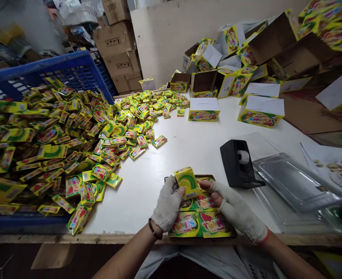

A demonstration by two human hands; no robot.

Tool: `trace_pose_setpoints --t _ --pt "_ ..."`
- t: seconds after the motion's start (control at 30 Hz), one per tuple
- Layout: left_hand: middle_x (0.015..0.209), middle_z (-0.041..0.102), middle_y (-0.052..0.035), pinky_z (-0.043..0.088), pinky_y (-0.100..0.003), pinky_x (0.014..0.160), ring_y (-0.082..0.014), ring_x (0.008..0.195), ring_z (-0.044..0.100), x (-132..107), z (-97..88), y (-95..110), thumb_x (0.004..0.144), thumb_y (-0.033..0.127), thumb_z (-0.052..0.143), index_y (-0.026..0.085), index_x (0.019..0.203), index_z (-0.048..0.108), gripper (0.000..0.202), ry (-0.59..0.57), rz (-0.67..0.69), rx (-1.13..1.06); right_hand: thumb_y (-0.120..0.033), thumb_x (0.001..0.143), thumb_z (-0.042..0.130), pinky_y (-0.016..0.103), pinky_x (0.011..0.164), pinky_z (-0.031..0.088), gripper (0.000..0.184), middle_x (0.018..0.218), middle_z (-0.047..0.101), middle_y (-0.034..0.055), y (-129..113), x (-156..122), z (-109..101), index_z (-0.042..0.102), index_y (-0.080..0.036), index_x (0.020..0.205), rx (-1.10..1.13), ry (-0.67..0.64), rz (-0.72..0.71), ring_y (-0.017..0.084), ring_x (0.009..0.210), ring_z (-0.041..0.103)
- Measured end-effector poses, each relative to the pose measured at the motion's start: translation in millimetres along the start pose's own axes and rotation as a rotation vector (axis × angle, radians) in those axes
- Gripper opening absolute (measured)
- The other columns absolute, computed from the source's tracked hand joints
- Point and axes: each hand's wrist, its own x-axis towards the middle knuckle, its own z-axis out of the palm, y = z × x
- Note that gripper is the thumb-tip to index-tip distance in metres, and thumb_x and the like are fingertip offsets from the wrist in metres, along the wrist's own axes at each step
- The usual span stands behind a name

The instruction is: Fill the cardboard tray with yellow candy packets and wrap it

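Both hands wear white knit gloves that leave the fingertips bare. My left hand (168, 203) is closed on a small yellow-and-green candy box (186, 182), tilted up so its swirl side and barcode show. My right hand (231, 205) is at the right, its thumb and fingers curled at the edge of the same group of boxes; what its fingertips grip is partly hidden. Beneath both hands, a shallow dark-edged tray (233, 233) holds several flat boxes (185, 224) with bright lettering, laid side by side near the table's front edge.
A heap of small yellow boxes (115, 141) spills from a blue crate (83, 64) at left. A black tape dispenser (236, 166) and a clear plastic lid (293, 178) lie to the right. Open display cartons (204, 110) pile up behind, on the white table (136, 205).
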Motion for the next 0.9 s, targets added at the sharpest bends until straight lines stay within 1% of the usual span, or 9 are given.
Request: trace_pose_setpoints --t 0.1,0.23,0.33,0.43,0.53,0.6,0.7,0.8,0.9 --pt "0.117 0.068 -0.0076 0.055 -0.036 0.092 -0.0222 0.105 0.066 2.6 12.1 9.8 0.085 0.036 0.059 0.020 0.120 0.059 0.038 -0.082 0.138 0.122 -0.073 0.095 0.034 0.048 0.097 0.056 0.066 0.129 0.065 0.0163 -21.1 10.4 -3.4 0.052 -0.024 0.135 0.417 0.027 0.094 0.029 0.113 0.068" --pt "0.135 0.059 -0.0092 0.046 -0.043 0.108 -0.0262 0.126 0.055 18.0 28.0 14.1 0.086 0.025 0.056 0.023 0.120 0.063 0.035 -0.072 0.310 0.268 -0.074 0.085 0.057 0.045 0.095 0.056 0.072 0.133 0.063 0.0148 -46.2 23.4 -5.4 0.055 -0.023 0.136 0.435 -0.053 0.073 0.030 0.116 0.065" --pt "0.141 0.056 -0.0101 0.045 -0.045 0.110 -0.0270 0.132 0.051 32.9 24.6 11.3 0.086 0.023 0.060 0.024 0.131 0.057 0.045 0.083 0.322 0.462 -0.069 0.090 0.053 0.040 0.089 0.058 0.066 0.125 0.067 0.0140 -49.1 30.5 -14.5 0.058 -0.021 0.136 0.246 -0.001 0.000 0.028 0.109 0.067" --pt "0.136 0.059 -0.0128 0.045 -0.045 0.108 -0.0261 0.128 0.054 42.8 6.1 6.2 0.092 0.024 0.053 0.019 0.136 0.051 0.044 0.197 0.307 0.757 -0.060 0.094 0.053 0.039 0.081 0.055 0.055 0.111 0.069 0.0137 -36.9 39.1 -29.4 0.064 -0.020 0.132 -0.239 -0.018 -0.198 0.025 0.097 0.066" --pt "0.115 0.068 -0.0128 0.043 -0.052 0.106 -0.0300 0.116 0.058 45.6 -13.2 -3.2 0.092 0.025 0.052 0.017 0.114 0.063 0.025 0.211 0.318 0.974 -0.050 0.090 0.063 0.039 0.075 0.049 0.045 0.098 0.066 0.0131 -21.7 49.3 -36.2 0.071 -0.021 0.124 -0.859 -0.190 -0.358 0.025 0.085 0.061" --pt "0.102 0.070 -0.0104 0.044 -0.052 0.102 -0.0303 0.108 0.060 45.2 -20.6 -12.1 0.090 0.025 0.054 0.019 0.100 0.066 0.017 0.194 0.316 1.000 -0.048 0.086 0.068 0.040 0.077 0.046 0.045 0.097 0.065 0.0121 -14.2 55.0 -32.7 0.071 -0.023 0.124 -1.083 -0.301 -0.394 0.025 0.086 0.059" --pt "0.100 0.070 -0.0084 0.049 -0.044 0.097 -0.0259 0.104 0.061 44.6 -24.5 -25.5 0.093 0.024 0.049 0.020 0.099 0.066 0.019 0.192 0.317 0.997 -0.050 0.088 0.066 0.040 0.079 0.045 0.046 0.100 0.063 0.0121 -5.8 59.7 -22.6 0.070 -0.022 0.124 -1.102 -0.357 -0.432 0.025 0.087 0.057" --pt "0.103 0.069 -0.0080 0.050 -0.040 0.096 -0.0236 0.105 0.061 45.0 -25.4 -33.9 0.094 0.025 0.048 0.020 0.102 0.066 0.020 0.212 0.326 0.977 -0.048 0.092 0.059 0.041 0.078 0.047 0.046 0.101 0.062 0.0144 3.7 60.3 -16.8 0.069 -0.016 0.125 -1.029 -0.294 -0.441 0.027 0.089 0.058" --pt "0.101 0.068 -0.0071 0.051 -0.040 0.094 -0.0235 0.103 0.061 45.3 -26.4 -37.3 0.091 0.026 0.056 0.020 0.102 0.065 0.015 0.223 0.343 0.966 -0.049 0.092 0.059 0.048 0.087 0.047 0.051 0.116 0.063 0.0195 13.4 60.7 -17.9 0.066 -0.013 0.128 -0.983 -0.199 -0.457 0.033 0.105 0.058"
